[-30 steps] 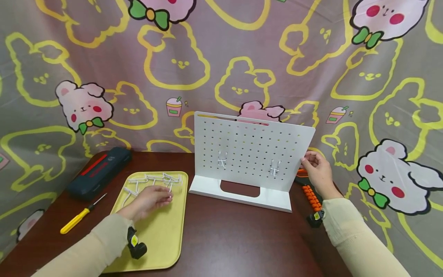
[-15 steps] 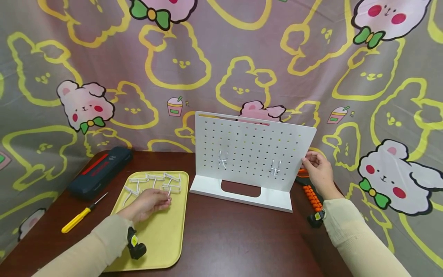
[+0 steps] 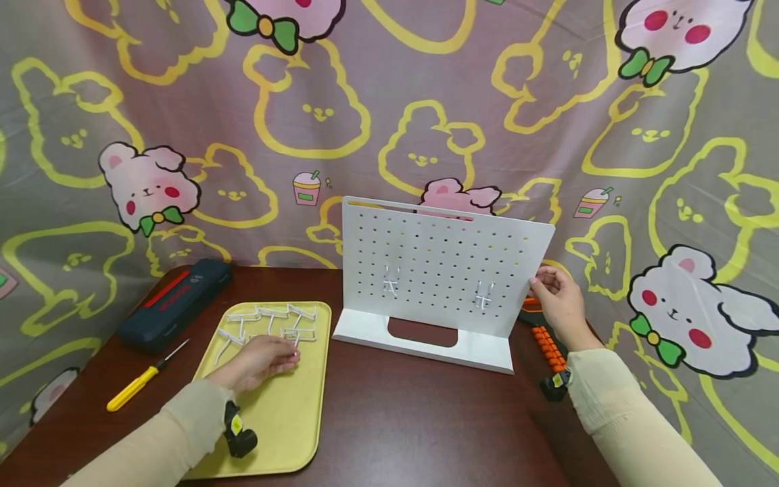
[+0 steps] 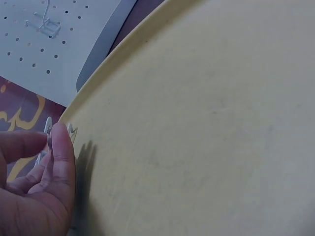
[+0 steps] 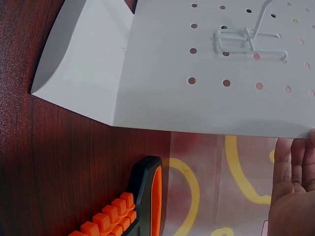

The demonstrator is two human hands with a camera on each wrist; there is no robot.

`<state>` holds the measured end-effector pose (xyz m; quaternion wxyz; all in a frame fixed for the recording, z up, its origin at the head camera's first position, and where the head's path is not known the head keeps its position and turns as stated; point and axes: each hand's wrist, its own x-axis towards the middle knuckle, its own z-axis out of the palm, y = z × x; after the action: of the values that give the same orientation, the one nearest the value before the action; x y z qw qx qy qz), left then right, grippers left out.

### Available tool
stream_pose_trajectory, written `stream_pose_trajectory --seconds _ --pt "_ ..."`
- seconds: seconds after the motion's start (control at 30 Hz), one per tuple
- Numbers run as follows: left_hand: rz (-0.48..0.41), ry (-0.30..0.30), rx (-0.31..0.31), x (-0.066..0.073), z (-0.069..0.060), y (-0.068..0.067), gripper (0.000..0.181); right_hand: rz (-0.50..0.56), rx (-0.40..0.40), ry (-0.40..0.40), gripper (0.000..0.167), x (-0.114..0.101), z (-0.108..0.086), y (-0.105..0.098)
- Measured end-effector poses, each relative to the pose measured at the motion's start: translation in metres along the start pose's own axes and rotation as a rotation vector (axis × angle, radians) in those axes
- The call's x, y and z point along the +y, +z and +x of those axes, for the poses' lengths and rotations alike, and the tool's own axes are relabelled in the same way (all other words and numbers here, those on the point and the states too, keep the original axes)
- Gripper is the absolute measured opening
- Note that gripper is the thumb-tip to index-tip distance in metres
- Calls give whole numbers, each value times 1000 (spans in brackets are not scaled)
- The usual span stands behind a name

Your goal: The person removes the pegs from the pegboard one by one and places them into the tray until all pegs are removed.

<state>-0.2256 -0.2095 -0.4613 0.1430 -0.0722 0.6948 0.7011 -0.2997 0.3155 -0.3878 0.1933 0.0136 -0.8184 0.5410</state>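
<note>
My left hand [image 3: 264,358] is over the yellow tray [image 3: 292,433]. Its thumb and fingers pinch a white wire pegboard hook [image 3: 299,334], largely hidden by the fingers in the left wrist view. Several similar hooks [image 3: 272,312] lie at the tray's far end. To the right stands a white pegboard [image 3: 438,264], upright on its base. Two hooks hang on it, a left hook [image 3: 391,281] and a right hook [image 3: 484,297]. My right hand [image 3: 561,304] grips the board's right edge, thumb at the front and fingers behind.
Left of the tray lie a dark case [image 3: 179,304] with red markings and a yellow-handled screwdriver [image 3: 140,385]. An orange and black tool [image 3: 548,346] lies right of the pegboard, partly behind the right arm. A patterned curtain [image 3: 365,101] hangs behind the table.
My left hand has drawn slightly back toward me and to the left, with the pinched hook moving along. The right hand and the pegboard stay where they were.
</note>
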Motion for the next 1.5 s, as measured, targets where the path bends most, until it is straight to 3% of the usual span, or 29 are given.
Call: stream_pose_trajectory --seconds 0.23,0.47,0.7,0.93,1.2,1.37,1.5 --pt "-23 10 -30 0 -4 -3 20 -15 -11 0 30 0 0 -1" --pt "16 7 -22 1 -7 -6 21 -13 -2 -5 28 0 -1 -1" --pt "75 72 -14 11 -5 2 19 -13 -9 -5 30 -2 -1 0" --pt "84 114 -28 45 6 27 28 -8 0 9 28 -2 -1 0" --pt "46 133 -71 84 27 68 29 -1 11 7 29 -2 -1 0" --pt "47 147 -95 98 33 93 31 10 13 6 29 1 0 0" --pt "31 146 -107 101 41 111 33 20 15 12 30 3 1 1"
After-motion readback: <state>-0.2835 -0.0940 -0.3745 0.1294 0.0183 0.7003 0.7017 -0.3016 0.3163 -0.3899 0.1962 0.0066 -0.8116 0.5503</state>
